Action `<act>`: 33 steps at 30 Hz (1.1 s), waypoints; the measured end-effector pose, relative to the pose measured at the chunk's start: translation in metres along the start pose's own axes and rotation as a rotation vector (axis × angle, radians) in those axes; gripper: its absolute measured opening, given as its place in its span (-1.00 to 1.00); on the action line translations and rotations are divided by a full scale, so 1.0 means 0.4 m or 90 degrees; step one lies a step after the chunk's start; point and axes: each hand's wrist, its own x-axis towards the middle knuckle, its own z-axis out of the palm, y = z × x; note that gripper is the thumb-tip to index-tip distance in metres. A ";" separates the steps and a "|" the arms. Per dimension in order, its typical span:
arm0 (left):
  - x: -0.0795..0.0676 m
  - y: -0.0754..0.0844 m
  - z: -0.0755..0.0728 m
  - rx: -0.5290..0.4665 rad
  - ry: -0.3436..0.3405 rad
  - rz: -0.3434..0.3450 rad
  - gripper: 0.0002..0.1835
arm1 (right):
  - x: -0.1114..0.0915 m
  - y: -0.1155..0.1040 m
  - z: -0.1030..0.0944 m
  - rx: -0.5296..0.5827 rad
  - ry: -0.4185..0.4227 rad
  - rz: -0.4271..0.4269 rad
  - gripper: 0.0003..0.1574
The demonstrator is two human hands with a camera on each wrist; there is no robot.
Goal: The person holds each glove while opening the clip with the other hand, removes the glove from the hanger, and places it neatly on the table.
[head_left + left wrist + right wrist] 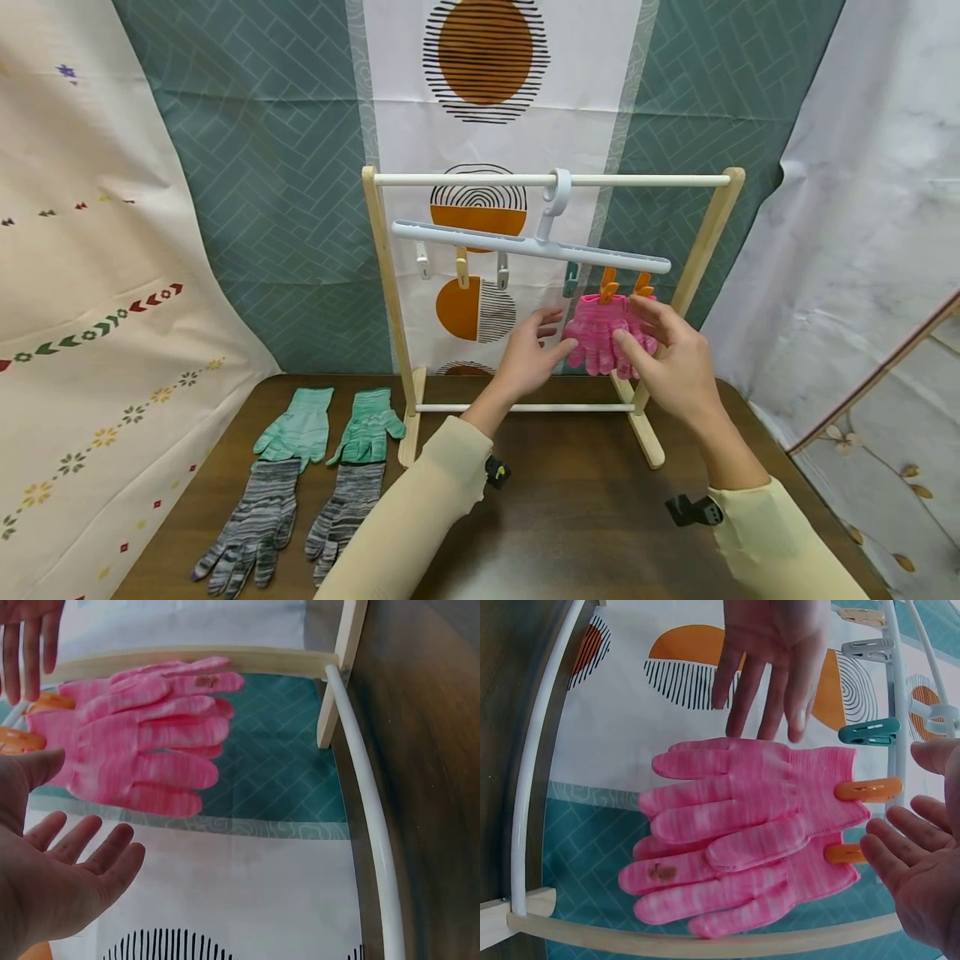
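A pair of pink gloves [596, 333] hangs from two orange clips [868, 789] at the right end of a white hanger [525, 245]. The right wrist view shows a dark stain on one glove finger. To the left of the gloves is my left hand [527, 354], its fingers spread and holding nothing. My right hand [673, 360] is at their right, by the orange clips, also with loose, extended fingers and nothing in them. In the left wrist view the left hand [71, 877] stands apart from the pink fabric. Whether the right fingertips touch it, I cannot tell.
The hanger hooks over the white top bar [465, 180] of a wooden-legged rack and slopes down rightward. A teal clip [870, 732] and several pale clips, one being a cream clip [462, 268], hang unused. Green gloves [300, 425] and grey striped gloves [258, 517] lie on the brown table [570, 533].
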 end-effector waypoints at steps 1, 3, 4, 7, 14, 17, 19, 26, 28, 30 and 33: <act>0.006 0.001 0.005 0.004 -0.001 0.002 -0.38 | 0.001 -0.001 0.001 0.000 0.000 0.000 -0.34; 0.018 0.003 0.014 0.008 -0.004 0.009 -0.38 | 0.003 -0.001 0.002 -0.002 0.001 0.003 -0.34; 0.022 0.004 0.018 0.010 -0.004 0.011 -0.39 | 0.004 -0.002 0.002 -0.002 0.001 0.004 -0.34; 0.034 0.005 0.027 0.016 -0.005 0.013 -0.40 | 0.007 -0.003 0.004 -0.001 0.003 0.007 -0.35; 0.049 0.002 0.044 0.027 -0.003 0.007 -0.52 | 0.015 -0.004 0.012 -0.003 0.004 0.010 -0.36; 0.052 0.003 0.048 0.017 -0.004 0.014 -0.61 | 0.016 -0.004 0.013 -0.007 0.003 0.014 -0.35; 0.051 0.006 0.048 0.016 -0.005 0.019 -0.65 | 0.017 -0.004 0.013 -0.010 0.002 0.017 -0.34; 0.040 0.020 0.048 0.006 -0.025 0.024 -0.65 | 0.021 -0.006 0.013 -0.009 -0.004 0.028 -0.32; 0.035 0.024 0.048 0.002 -0.035 0.023 -0.66 | 0.022 -0.005 0.014 -0.009 -0.004 0.031 -0.32; 0.030 0.026 0.047 -0.005 -0.043 0.023 -0.67 | 0.023 -0.005 0.015 -0.004 -0.004 0.033 -0.32; 0.021 0.030 0.046 -0.020 -0.054 0.023 -0.69 | 0.025 -0.007 0.017 0.005 -0.003 0.038 -0.32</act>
